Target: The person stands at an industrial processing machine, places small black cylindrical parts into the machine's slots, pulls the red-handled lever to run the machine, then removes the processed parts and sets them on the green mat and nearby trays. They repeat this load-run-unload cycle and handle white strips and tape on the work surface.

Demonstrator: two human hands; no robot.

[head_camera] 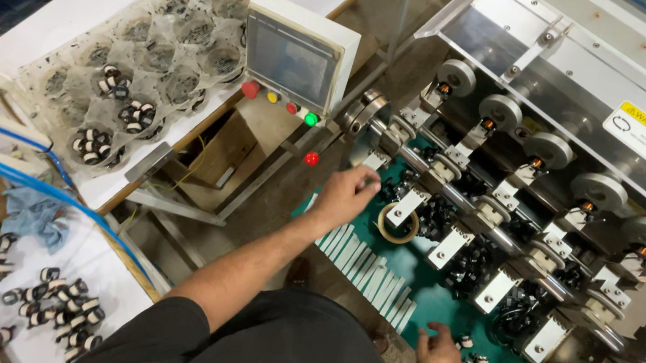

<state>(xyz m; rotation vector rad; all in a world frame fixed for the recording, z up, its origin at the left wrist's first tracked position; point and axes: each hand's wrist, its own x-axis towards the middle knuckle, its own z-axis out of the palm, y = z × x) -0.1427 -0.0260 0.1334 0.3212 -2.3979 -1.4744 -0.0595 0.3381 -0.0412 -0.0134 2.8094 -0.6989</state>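
Nearest the camera, the right hand (439,358) rested half-open on the green mat (441,306), fingertips touching small black-and-white coils (474,359) just to its right. Farther out, the left hand (347,194) pinched something unclear beside the tape ring (398,223).

A green mat (441,306) is seen beneath black-and-white banded coils (474,359); red, yellow and green buttons (279,102) are set on a white panel (300,48).
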